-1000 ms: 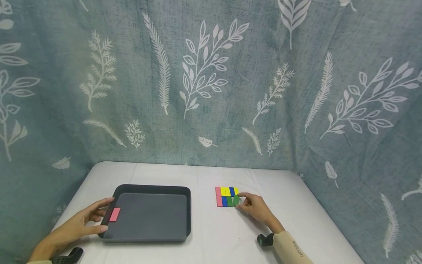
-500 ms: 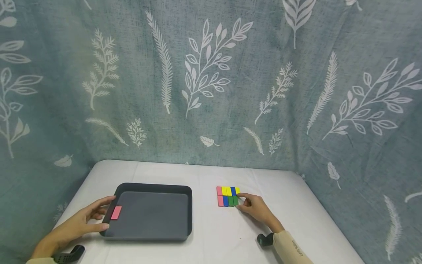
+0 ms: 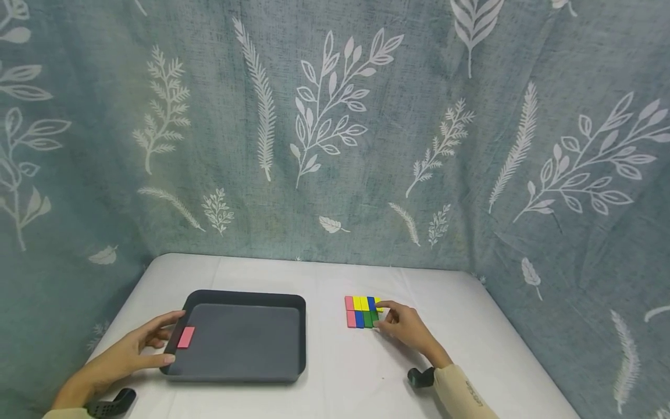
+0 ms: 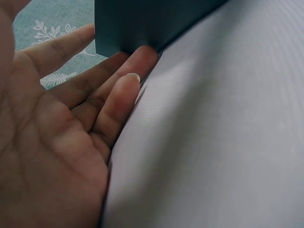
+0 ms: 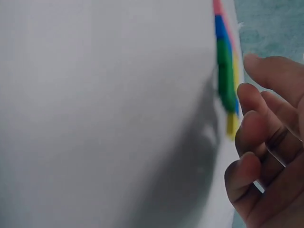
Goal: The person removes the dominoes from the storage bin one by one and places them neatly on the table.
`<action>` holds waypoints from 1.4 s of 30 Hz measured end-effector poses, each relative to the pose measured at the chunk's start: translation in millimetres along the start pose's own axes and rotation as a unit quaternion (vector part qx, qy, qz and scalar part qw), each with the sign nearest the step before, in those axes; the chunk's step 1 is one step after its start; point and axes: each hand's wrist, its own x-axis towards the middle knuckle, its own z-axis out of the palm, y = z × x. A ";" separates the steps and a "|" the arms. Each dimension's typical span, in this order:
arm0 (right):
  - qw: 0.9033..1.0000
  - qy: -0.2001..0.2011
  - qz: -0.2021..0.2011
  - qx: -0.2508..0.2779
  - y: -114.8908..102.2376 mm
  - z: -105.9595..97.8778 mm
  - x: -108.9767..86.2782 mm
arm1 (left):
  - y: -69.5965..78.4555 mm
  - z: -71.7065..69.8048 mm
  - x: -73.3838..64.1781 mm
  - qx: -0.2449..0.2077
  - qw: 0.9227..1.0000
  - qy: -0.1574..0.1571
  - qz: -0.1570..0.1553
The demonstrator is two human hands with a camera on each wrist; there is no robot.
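At the left, a dark grey tray [image 3: 238, 343] lies on the table with one pink tile [image 3: 185, 337] inside, near its left wall. My left hand [image 3: 128, 349] rests against that wall, thumb and index finger spread apart along it; in the left wrist view its fingertips touch the outside of the tray. To the right, several coloured tiles lie side by side in two rows: pink, yellow and blue behind, pink, blue and green [image 3: 368, 319] in front. My right hand [image 3: 405, 329] is at the rows' right end, fingertips beside the last green tile and a yellow tile [image 3: 379, 309] partly hidden by the index finger.
A white cloth [image 3: 335, 372] covers the table. Green-blue curtains [image 3: 335, 145] with white leaf prints hang behind it and at both sides. A dark wrist device [image 3: 421, 378] sits at my right sleeve, and another [image 3: 112, 403] at my left.
The last green tile, slightly apart and tilted before, now lies against its neighbour. My right fingers have parted slightly, the index finger moving over the yellow tile. The left hand stays on the tray.
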 end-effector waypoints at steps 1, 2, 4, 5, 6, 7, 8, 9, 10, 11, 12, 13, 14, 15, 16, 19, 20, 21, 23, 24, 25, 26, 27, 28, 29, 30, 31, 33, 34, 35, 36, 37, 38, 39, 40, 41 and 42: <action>1.000 0.000 -0.003 0.006 -3.3 -0.4 1.1 | -0.1 -0.3 -0.2 0.001 1.000 0.000 0.003; 1.000 0.000 -0.006 0.010 -6.7 -0.7 2.2 | -0.2 -0.4 -0.4 0.001 1.000 -0.001 0.007; 1.000 -0.005 -0.014 0.020 -13.9 -0.8 4.4 | 0.1 -0.5 -1.0 -0.001 1.000 -0.001 0.013; 0.999 -0.008 -0.019 0.025 -17.6 -0.5 5.4 | 0.2 -0.3 -1.4 -0.002 1.000 -0.001 0.012; 0.999 -0.011 -0.027 0.029 -21.1 0.0 6.4 | 0.3 -0.2 -1.5 -0.005 1.000 0.000 0.010; 0.999 -0.014 -0.035 0.031 -24.4 0.8 7.6 | 0.2 0.1 -1.6 -0.003 1.000 0.001 0.009; 0.998 -0.017 -0.044 0.031 -27.8 1.7 8.9 | 0.2 0.4 -1.4 -0.003 1.000 0.001 0.008; 0.998 -0.020 -0.054 0.031 -31.5 2.8 10.1 | 0.2 0.6 -1.3 -0.002 1.000 0.003 0.007; 0.997 -0.022 -0.064 0.029 -35.4 3.8 11.5 | 0.0 0.7 -1.3 0.000 1.000 0.004 0.006; 0.997 -0.022 -0.071 0.026 -39.9 5.1 13.0 | -0.3 1.0 -1.1 0.001 1.000 0.005 0.005; 0.996 -0.023 -0.080 0.024 -44.3 6.3 14.4 | -0.5 1.2 -1.2 0.001 1.000 0.006 0.005; 0.996 -0.025 -0.088 0.023 -48.9 7.7 15.9 | -0.6 1.4 -1.4 0.003 1.000 0.007 0.006; 0.995 -0.027 -0.095 0.025 -53.2 9.2 17.3 | -0.8 1.5 -1.5 0.003 1.000 0.008 0.008; 0.994 -0.028 -0.101 0.029 -57.8 10.8 18.7 | -1.0 1.5 -1.8 0.005 1.000 0.009 0.010; 0.993 -0.029 -0.107 0.033 -62.3 12.5 20.1 | -1.2 1.5 -2.1 0.005 1.000 0.008 0.012; 0.990 -0.029 -0.133 0.040 -75.2 18.2 24.9 | -1.6 1.3 -2.3 0.004 1.000 0.006 0.011; 0.989 -0.028 -0.140 0.042 -79.8 20.1 26.9 | -1.5 1.1 -2.3 0.002 1.000 0.005 0.011; 0.988 -0.027 -0.148 0.042 -84.6 22.1 29.0 | -1.3 0.8 -2.4 -0.001 1.000 0.004 0.010; 0.986 -0.027 -0.160 0.043 -94.7 26.2 33.1 | -0.6 0.3 -2.7 -0.007 1.000 0.000 0.009; 0.985 -0.028 -0.164 0.044 -99.7 28.3 34.9 | -0.3 0.1 -3.0 -0.008 1.000 -0.002 0.013; 0.985 -0.028 -0.166 0.045 -104.7 30.5 36.9 | 0.0 0.0 -3.4 -0.008 1.000 -0.002 0.014; 0.984 -0.029 -0.168 0.047 -109.8 32.8 38.6 | 0.1 -0.1 -3.7 -0.008 1.000 -0.003 0.014; 0.984 -0.032 -0.170 0.049 -114.9 35.2 40.2 | 0.1 -0.1 -3.9 -0.009 1.000 -0.004 0.014; 0.983 -0.036 -0.170 0.052 -120.0 37.5 41.5 | 0.0 -0.1 -3.9 -0.008 1.000 -0.004 0.014; 0.983 -0.039 -0.172 0.054 -124.9 40.0 42.9 | 0.0 0.0 -3.9 -0.006 1.000 -0.003 0.013; 0.982 -0.042 -0.174 0.055 -129.6 42.4 44.2 | -0.1 0.3 -3.3 -0.003 1.000 -0.002 0.012; 0.982 -0.046 -0.175 0.058 -134.4 44.6 45.4 | -0.1 0.3 -2.3 0.000 1.000 0.001 0.009; 0.980 -0.055 -0.181 0.063 -143.1 49.4 47.8 | 0.1 0.6 -0.5 0.004 1.000 0.005 0.003; 0.979 -0.059 -0.184 0.065 -147.6 51.5 48.8 | 0.5 0.7 0.4 0.007 1.000 0.007 0.001; 0.978 -0.062 -0.187 0.066 -152.0 53.7 49.9 | 0.8 0.8 1.2 0.010 1.000 0.009 -0.001; 0.977 -0.064 -0.190 0.067 -156.4 55.9 51.0 | 1.1 0.7 1.8 0.011 1.000 0.011 -0.003; 0.977 -0.068 -0.191 0.069 -160.5 58.4 52.2 | 1.4 0.7 2.1 0.012 1.000 0.011 -0.003; 0.976 -0.070 -0.193 0.072 -164.5 61.1 53.4 | 1.7 0.7 1.9 0.013 1.000 0.010 -0.002; 0.975 -0.073 -0.195 0.074 -168.6 63.8 54.6 | 2.0 0.6 1.8 0.013 1.000 0.010 -0.002; 0.975 -0.075 -0.195 0.075 -172.7 66.5 55.8 | 2.1 0.4 1.6 0.014 1.000 0.010 -0.002; 0.975 -0.077 -0.196 0.077 -176.3 69.6 57.1 | 2.2 0.3 1.4 0.015 1.000 0.009 -0.002; 0.974 -0.079 -0.197 0.078 -179.7 72.8 58.5 | 2.4 0.1 1.5 0.015 1.000 0.009 -0.004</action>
